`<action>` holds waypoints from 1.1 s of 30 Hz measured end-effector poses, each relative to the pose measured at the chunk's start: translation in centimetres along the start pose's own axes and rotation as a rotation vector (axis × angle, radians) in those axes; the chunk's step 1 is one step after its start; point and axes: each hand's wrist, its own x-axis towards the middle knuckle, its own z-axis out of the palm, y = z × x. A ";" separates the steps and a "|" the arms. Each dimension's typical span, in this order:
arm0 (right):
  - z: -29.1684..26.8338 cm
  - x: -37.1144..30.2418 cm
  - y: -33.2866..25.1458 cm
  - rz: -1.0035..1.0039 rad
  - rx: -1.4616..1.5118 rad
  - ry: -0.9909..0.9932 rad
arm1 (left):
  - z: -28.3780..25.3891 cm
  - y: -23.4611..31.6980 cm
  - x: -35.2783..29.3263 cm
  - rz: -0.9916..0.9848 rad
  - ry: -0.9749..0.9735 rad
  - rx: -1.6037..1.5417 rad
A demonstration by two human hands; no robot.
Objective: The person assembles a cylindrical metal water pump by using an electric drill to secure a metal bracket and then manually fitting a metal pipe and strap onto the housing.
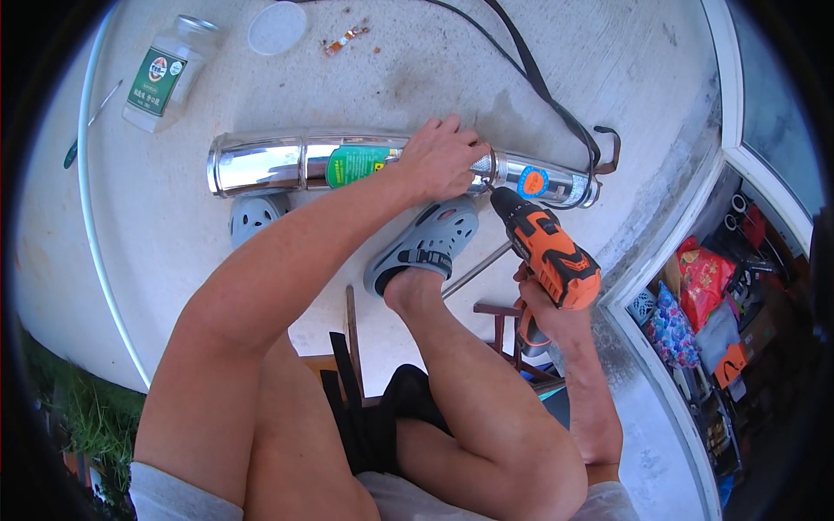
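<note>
A shiny metal tube (261,165) with green and orange stickers lies crosswise on the concrete in front of my feet. My left hand (440,162) is wrapped over its top, near the ridged joint right of the green label; its fingertips are on the far side. In my right hand (547,304) is an orange and black cordless drill (552,247), gripped by its handle. The drill's bit meets or nearly meets the tube beside my left fingers; contact cannot be made out. A black strap (543,91) runs to the tube's right end.
At the far left lie a clear jar (167,74) with a green label and a screwdriver (91,126). A round white lid (277,27) and small orange scraps (345,40) are at the back. A pale hose (91,217) curves along the left. A doorway with piled bags (704,282) stands right.
</note>
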 end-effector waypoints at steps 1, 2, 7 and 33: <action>0.6 0.0 0.1 -0.069 0.059 0.032 | 0.1 0.0 0.0 0.001 0.000 -0.003; 1.3 -0.1 -0.1 0.013 0.143 0.051 | 0.2 0.1 0.0 0.006 0.001 0.013; 2.8 -0.8 -0.3 0.084 0.208 0.096 | 0.5 -0.3 -0.4 0.005 0.008 0.018; 3.6 -3.0 2.2 0.040 0.008 0.159 | 1.5 0.1 -0.7 0.067 0.216 0.024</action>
